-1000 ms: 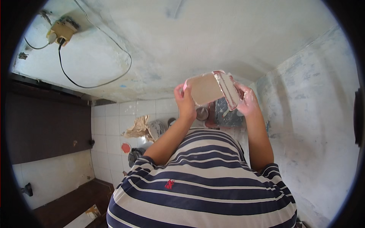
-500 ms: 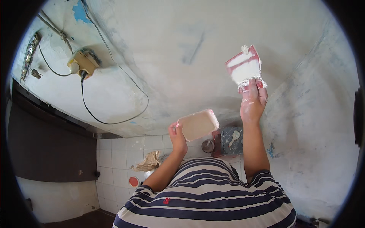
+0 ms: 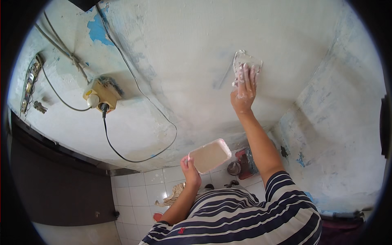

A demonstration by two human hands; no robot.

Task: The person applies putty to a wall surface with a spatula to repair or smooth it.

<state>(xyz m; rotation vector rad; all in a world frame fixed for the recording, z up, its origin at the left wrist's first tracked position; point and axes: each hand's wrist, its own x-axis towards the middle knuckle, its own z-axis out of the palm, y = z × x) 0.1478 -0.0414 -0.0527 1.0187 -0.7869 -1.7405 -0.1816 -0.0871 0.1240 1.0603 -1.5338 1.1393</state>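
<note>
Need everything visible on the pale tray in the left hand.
Tray: shallow, rectangular with rounded corners; plain beige face, pinkish-white rim, whitish smears thickest at its right end. It looks like plastic, though that isn't certain. It slants, right end higher in the picture, in front of the torso. The left hand grips its left end; nothing else visibly touches it. Its underside is hidden.

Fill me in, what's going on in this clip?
A person in a striped shirt is working at a pale, patchy wall. Their right hand is stretched out with a flat spreader, its blade seemingly against the wall and its fingers smeared white. The left hand holds a shallow, pink-rimmed tray by one end, lower down and apart from the spreader. A yellowish socket box with a plugged-in cord is off to the left.
</note>
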